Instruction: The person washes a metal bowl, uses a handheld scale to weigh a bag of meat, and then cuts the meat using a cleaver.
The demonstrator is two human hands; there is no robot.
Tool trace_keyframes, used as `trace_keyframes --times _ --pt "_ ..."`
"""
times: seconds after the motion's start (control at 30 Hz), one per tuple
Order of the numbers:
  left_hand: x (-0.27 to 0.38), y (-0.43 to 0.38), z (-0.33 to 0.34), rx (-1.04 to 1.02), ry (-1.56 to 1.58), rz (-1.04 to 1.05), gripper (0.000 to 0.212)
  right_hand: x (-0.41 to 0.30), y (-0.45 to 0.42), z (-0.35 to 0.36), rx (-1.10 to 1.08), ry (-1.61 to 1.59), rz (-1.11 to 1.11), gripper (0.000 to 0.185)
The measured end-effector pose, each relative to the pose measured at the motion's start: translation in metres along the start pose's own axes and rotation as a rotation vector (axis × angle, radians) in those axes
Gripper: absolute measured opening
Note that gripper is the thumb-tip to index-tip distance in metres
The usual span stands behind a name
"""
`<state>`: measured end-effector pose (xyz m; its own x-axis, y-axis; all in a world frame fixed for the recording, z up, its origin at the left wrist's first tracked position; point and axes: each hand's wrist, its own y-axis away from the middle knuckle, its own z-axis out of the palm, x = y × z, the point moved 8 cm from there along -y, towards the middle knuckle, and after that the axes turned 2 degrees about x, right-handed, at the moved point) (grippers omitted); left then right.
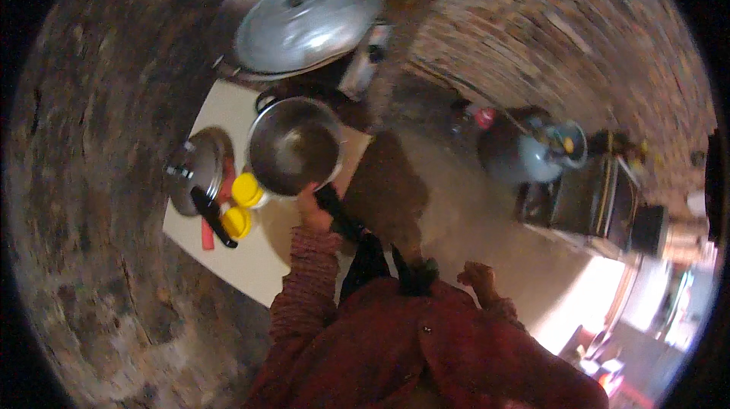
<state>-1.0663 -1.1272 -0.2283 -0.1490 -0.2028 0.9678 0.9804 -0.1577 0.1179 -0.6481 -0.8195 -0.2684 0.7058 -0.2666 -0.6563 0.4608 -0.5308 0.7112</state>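
Note:
My left hand [315, 212] grips the rim of a metal pressure cooker pot [295, 147], right beside its long black handle [337, 209]. The pot's inside faces up, and no food can be made out in it. To its left is the pressure cooker lid [199, 172], with a black handle that reaches over red objects. Two containers with yellow lids [247, 190] [236, 222] stand between lid and pot. My right hand [479, 277] hangs at the right of my body, away from the table, with curled fingers; no held object shows, but blur hides how far they close.
These things are on or over a pale tabletop [245, 266]. Beyond it, a large metal pan with a domed lid [308, 24] sits by a stove-like appliance [362, 70]. Across the floor stand a bluish gas cylinder [536, 158] and a dark rack [590, 198]. Rough brick walls surround the area.

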Motion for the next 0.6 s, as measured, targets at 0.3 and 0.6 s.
trace_keyframes --times 0.3,0.6 --pt "-0.054 0.113 -0.037 -0.016 0.405 -0.881 0.039 0.259 0.108 -0.156 0.451 -0.094 -0.216 0.025" --pt "-0.042 0.244 0.136 -0.622 -0.658 -0.029 0.026 0.443 0.244 -0.202 0.544 -0.303 0.367 0.024"
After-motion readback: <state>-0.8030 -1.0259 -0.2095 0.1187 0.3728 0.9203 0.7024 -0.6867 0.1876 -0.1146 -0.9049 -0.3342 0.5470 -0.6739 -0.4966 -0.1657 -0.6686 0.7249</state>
